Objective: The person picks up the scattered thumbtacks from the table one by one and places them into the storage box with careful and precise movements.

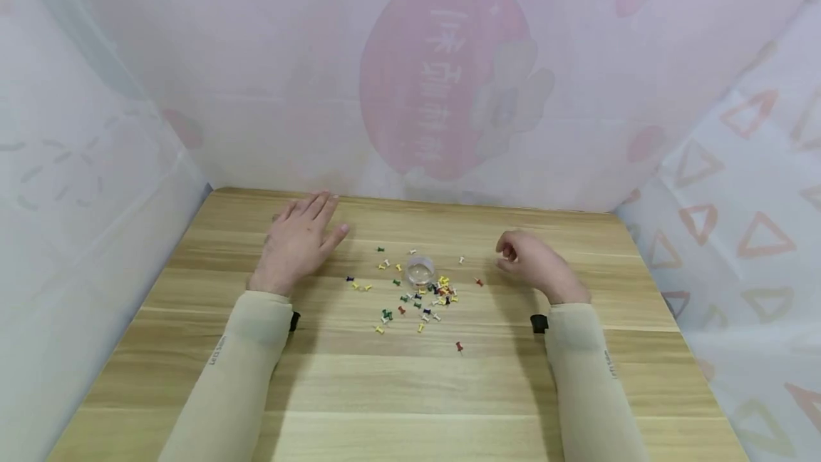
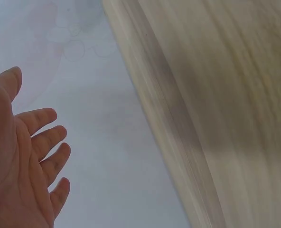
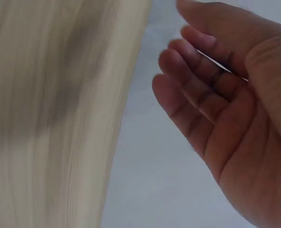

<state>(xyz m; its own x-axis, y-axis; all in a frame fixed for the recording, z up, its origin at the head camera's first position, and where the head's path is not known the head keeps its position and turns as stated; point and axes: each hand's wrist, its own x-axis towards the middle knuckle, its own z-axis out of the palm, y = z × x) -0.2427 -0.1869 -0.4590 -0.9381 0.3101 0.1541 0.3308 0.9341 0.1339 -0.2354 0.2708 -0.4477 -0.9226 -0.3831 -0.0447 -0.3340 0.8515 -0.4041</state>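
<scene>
Push pins in yellow, white, green, blue and red lie scattered mid-table around a small clear round container [image 1: 420, 271]. The densest cluster of push pins [image 1: 444, 291] sits at its right side. My left hand [image 1: 293, 242] is over the table left of the pins, fingers straight and thumb spread, holding nothing; its bare palm [image 2: 17, 161] shows in the left wrist view. To the right of the pins, my right hand [image 1: 532, 262] hovers with loosely curled fingers [image 3: 197, 90] and an empty palm. A red push pin [image 1: 479, 281] is the closest one to it.
The wood-grain table [image 1: 410, 391] ends at a pale printed back curtain [image 1: 308, 113]. Similar sheets hang at the left [image 1: 77, 198] and right [image 1: 737, 234]. One red push pin [image 1: 459, 346] lies apart, nearer the front.
</scene>
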